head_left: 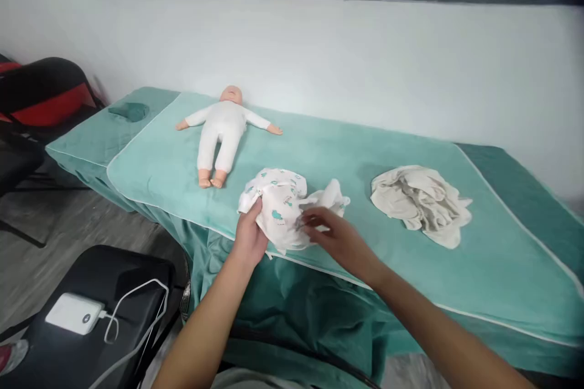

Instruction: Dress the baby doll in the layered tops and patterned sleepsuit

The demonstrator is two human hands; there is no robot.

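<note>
A crumpled white baby garment with small teal prints (285, 203) lies near the front edge of a teal-covered bed (347, 157). My left hand (250, 232) grips its left edge, thumb on top of the cloth. My right hand (331, 232) pinches the fabric at its right side, fingers closed on a fold. A baby doll in a white suit (219, 133) lies on its back, arms spread, farther back to the left. A second crumpled cream garment (422, 201) sits to the right, apart from both hands.
A dark teal folded cloth (130, 111) rests at the bed's far left end. A black stool (91, 310) at lower left carries a white power bank (73, 313) with a white cable. A red and black chair (41, 97) stands at far left. White wall behind.
</note>
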